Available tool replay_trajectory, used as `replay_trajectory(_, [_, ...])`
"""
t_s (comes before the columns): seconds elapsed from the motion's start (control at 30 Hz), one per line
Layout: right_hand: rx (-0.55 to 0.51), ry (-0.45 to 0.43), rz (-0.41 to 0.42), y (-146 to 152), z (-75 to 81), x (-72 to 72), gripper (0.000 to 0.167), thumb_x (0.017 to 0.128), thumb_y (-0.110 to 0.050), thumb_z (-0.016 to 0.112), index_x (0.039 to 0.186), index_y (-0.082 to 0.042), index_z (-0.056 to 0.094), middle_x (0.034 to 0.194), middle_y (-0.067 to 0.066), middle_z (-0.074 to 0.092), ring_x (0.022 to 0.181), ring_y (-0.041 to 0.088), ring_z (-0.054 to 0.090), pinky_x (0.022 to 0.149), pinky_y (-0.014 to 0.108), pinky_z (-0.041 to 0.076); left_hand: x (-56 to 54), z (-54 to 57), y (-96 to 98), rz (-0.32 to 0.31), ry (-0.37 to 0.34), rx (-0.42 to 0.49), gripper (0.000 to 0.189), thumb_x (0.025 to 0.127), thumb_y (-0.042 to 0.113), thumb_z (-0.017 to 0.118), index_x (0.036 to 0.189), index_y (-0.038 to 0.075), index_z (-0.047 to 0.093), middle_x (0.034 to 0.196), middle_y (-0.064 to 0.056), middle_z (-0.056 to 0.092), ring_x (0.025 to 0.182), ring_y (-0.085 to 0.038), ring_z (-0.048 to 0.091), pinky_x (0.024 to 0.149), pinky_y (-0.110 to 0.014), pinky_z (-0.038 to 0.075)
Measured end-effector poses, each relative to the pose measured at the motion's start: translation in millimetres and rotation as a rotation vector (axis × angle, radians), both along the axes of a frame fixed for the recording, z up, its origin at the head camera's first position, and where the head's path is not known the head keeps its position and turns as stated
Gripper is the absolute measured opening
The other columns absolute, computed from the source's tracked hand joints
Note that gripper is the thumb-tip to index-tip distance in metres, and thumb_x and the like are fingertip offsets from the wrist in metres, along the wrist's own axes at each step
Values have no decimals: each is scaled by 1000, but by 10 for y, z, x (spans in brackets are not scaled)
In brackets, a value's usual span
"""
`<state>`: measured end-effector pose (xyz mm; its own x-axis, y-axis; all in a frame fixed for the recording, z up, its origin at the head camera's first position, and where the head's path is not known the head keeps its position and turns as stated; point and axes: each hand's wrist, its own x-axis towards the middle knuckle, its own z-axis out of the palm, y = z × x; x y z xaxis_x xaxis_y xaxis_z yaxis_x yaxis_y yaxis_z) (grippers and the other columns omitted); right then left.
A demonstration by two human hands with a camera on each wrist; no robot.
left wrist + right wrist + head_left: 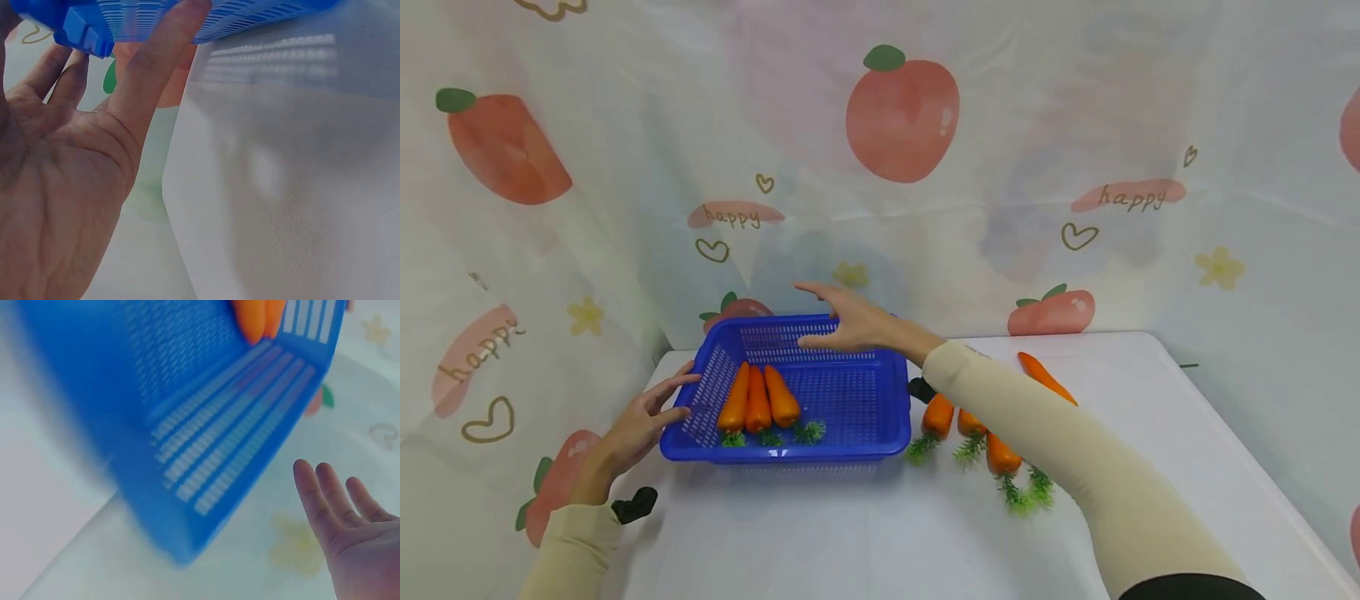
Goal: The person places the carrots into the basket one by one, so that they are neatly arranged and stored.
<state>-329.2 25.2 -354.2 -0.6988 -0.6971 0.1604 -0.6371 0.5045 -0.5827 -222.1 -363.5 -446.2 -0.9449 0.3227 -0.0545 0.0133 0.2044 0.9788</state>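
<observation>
Left hand at the basket's end, right hand spread by its far rim

Left hand [643,421]: fingers and thumb extended, not curled, touching the outer left end of a blue slotted basket [842,408]. The basket lies directly to this hand's right. In the left wrist view the thumb lies against the slotted side.

Right hand [857,323]: released, holding nothing; thumb and fingers spread wide. From the head it overlaps the basket's far rim; the right wrist view shows backdrop between hand and rim, so the two are apart.

Three orange carrots [757,400] lie side by side inside the basket, to the left hand's right and nearer the person than the right hand. Their green tops face the person.

More carrots [1002,456] lie on the white table [775,542], to the right of the right hand and nearer the person; the sleeve [1037,417] hides part of them, exact count unclear. Fruit-printed cloth [962,250] hangs beyond both hands.
</observation>
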Motion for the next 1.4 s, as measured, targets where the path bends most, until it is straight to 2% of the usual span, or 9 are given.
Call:
replay_trajectory(0.17, [-21,17,-53,427,39,-45,91,91,-48,75,164,-28,24,163,12,34,130,36,55,100,52,53,16,6,4,4,1,3,61,105,11,58,160,11,34,174,1,-1,151,-54,7,90,-33,59])
replay_trajectory(0.43, [-5,123,-178,1146,32,-59,90,90,-46,77,162,-17,32,151,22,46,116,41,63,95,54,54,15,-12,4,1,4,-10,60,105,12,59,160,10,35,174,0,-1,151,-53,6,91,-33,58])
replay_trajectory(0.7, [10,153,-345,1865,-30,-4,88,89,-44,78,161,-19,34,142,25,52,111,41,67,89,58,56,6,-37,1,-6,4,-4,60,105,12,58,160,12,35,174,1,-2,150,-53,8,91,-33,59])
replay_trajectory(0.8, [16,145,-385,2130,-36,55,87,90,-41,77,161,-17,33,142,27,51,111,44,66,85,56,58,0,-34,-3,-7,5,-8,60,105,12,58,160,12,35,174,1,-2,150,-54,8,91,-33,59])
replay_trajectory(0.93, [-1,92,-435,2428,-35,148,87,91,-38,78,162,-15,31,145,28,48,112,45,64,87,57,57,2,-22,-9,-4,8,-26,60,104,13,59,160,13,36,174,1,-1,150,-55,7,91,-34,59])
replay_trajectory(1.07, [-4,75,-470,2645,-72,217,88,91,-37,78,161,-14,32,145,28,47,114,48,62,93,62,52,-4,-21,-5,-6,9,-28,60,104,13,58,160,13,36,174,1,-1,151,-55,6,91,-33,59])
replay_trajectory(1.2, [1,86,-491,2786,-148,258,87,91,-38,78,161,-15,32,144,28,49,116,48,61,93,64,51,-17,-21,9,-14,10,-21,59,105,13,58,160,12,35,174,1,-2,151,-55,5,91,-33,58])
replay_trajectory(1.4, [35,101,-460,2885,-307,297,87,91,-39,78,161,-13,32,146,27,50,115,45,61,92,66,51,-5,-18,-3,-7,6,-24,60,105,12,58,160,14,36,174,1,-2,150,-56,3,90,-31,58])
